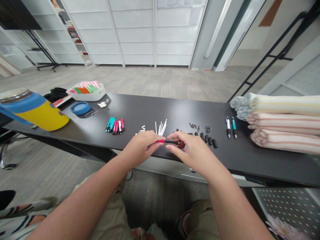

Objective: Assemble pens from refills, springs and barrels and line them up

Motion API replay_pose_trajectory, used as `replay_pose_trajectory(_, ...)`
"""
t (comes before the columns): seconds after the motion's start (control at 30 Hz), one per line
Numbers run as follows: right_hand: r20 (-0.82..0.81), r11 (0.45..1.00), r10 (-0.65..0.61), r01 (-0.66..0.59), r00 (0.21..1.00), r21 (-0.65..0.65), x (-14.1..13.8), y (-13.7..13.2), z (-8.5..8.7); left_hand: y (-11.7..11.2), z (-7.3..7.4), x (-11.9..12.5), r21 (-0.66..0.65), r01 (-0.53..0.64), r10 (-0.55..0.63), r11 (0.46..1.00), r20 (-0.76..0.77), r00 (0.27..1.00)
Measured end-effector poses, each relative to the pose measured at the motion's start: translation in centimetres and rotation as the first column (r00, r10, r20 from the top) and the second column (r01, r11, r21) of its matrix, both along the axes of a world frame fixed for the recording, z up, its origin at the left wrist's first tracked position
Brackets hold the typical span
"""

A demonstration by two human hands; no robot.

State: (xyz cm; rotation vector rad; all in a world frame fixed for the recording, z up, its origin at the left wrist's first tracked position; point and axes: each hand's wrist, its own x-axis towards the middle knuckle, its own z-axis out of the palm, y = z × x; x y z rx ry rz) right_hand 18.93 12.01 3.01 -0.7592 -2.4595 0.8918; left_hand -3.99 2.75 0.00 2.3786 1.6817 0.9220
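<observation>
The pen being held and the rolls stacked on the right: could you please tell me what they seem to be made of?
The pen looks like hard plastic, probably: smooth, solid pink and black sections. The rolled towels seem soft woven cloth, matte, with pale stripes and rounded folds.

An office-like workroom: grey carpet floor, white partition panels, long black worktable.

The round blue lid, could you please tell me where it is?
Head view: the round blue lid lies on the black table's left side, just in front of the white plastic basket, right of the yellow bottle.
</observation>
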Motion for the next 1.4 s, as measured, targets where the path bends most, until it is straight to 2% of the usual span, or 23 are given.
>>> replay_pose_trajectory(0.07,0.003,1.000,0.013,-0.013,1.000,0.026,0.02,-0.01,-0.15,-0.01,-0.05,0.02,0.002,0.006,-0.006,1.000,-0.010,1.000)
replay_pose_trajectory(0.23,0.081,0.981,0.022,-0.037,0.996,0.191,-0.06,-0.18,-0.13,-0.07,-0.17,0.01,0.001,0.022,-0.022,1.000,-0.023,1.000)
replay_pose_trajectory(0.4,0.084,0.993,0.011,-0.020,0.996,0.118,0.03,-0.17,-0.27,-0.01,-0.48,-0.17,-0.025,0.021,-0.022,0.999,-0.041,0.999)
replay_pose_trajectory(0.6,0.150,0.962,0.033,-0.072,0.988,0.262,0.00,-0.19,-0.35,0.08,-0.47,-0.18,-0.011,0.017,-0.017,1.000,-0.045,0.999)
replay_pose_trajectory(0.77,0.159,0.976,0.007,-0.041,0.987,0.212,0.00,-0.36,-0.10,0.04,-0.50,-0.21,-0.021,0.027,-0.028,0.999,-0.064,0.998)
replay_pose_trajectory(1.0,0.232,0.964,0.001,-0.063,0.973,0.258,-0.19,-0.56,-0.13,0.01,-0.57,-0.31,-0.017,0.018,-0.019,1.000,-0.086,0.996)
replay_pose_trajectory(1.17,0.186,0.969,-0.014,-0.033,0.982,0.246,-0.30,-0.59,-0.58,0.00,-0.55,-0.26,-0.011,0.010,-0.011,1.000,-0.111,0.994)
replay_pose_trajectory(1.3,0.262,0.948,-0.024,-0.061,0.965,0.312,-0.49,-0.67,-0.65,0.03,-0.56,-0.25,0.015,0.017,-0.015,1.000,-0.127,0.992)
replay_pose_trajectory(1.4,0.272,0.952,-0.041,-0.045,0.961,0.301,-0.40,-0.76,-0.41,0.02,-0.61,-0.26,0.036,0.022,-0.017,0.999,-0.136,0.991)
